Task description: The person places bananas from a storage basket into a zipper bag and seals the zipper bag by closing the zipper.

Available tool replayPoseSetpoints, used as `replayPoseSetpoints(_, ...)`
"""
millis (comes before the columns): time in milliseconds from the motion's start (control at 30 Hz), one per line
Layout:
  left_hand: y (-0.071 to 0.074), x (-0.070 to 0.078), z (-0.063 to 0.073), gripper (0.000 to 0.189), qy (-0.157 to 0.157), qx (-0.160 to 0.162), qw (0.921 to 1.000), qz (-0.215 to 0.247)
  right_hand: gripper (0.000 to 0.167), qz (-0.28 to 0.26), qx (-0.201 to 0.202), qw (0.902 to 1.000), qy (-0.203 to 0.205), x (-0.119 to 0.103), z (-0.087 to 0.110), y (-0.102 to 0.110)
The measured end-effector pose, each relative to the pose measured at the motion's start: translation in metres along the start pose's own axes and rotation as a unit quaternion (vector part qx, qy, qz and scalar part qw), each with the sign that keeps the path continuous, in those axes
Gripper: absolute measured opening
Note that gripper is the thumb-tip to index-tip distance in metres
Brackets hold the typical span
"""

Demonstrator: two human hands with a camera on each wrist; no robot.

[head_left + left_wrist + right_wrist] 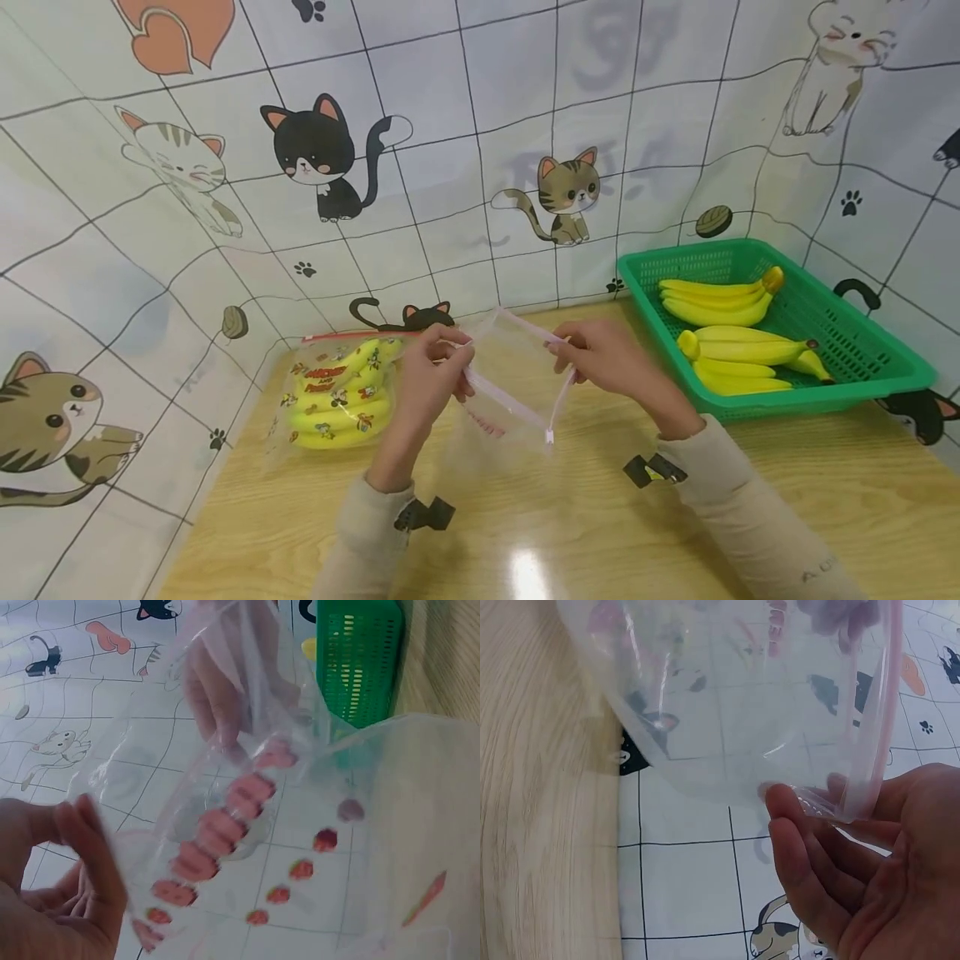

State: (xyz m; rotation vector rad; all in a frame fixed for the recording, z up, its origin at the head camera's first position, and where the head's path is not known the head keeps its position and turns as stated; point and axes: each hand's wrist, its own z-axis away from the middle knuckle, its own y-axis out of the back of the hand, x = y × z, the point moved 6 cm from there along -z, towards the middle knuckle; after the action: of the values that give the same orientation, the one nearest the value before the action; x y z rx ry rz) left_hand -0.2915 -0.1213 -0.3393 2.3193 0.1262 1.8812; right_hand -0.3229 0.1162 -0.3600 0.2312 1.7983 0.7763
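Observation:
Both hands hold the mouth of a clear zip bag with a pale pink zip edge and a white slider. The left hand pinches the bag's left edge, and the right hand pinches the opposite edge, so the mouth spreads into a wide diamond. In the left wrist view, pink lettering and small strawberry prints show on the bag's film. Fingertips grip the bag's edge near its pink strip in the right wrist view. Nothing shows inside the bag.
To the left lies a printed zip bag with a red zip, filled with bananas. A green basket stands at the right, holding two banana bunches. Behind the wooden table rises a cat-patterned wall covering.

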Motion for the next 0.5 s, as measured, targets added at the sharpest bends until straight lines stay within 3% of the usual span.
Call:
replayPoseSetpoints(100,0.004,-0.004,-0.001,0.009,0.017,0.022,0.9992,0.028,0.026,0.016,-0.011,0.9998,-0.005,-0.003,0.000,-0.003)
replayPoseSetpoints(233,0.008,-0.009,-0.003,0.011,0.044,0.018,0.9974,0.054,0.036,0.039,-0.007,0.9992,-0.012,-0.009,0.004,0.000)
replayPoseSetpoints(500,0.010,-0.013,-0.008,0.014,0.080,0.002,0.9942,0.072,0.030,0.085,0.056,0.9948,-0.001,-0.030,0.033,0.047)
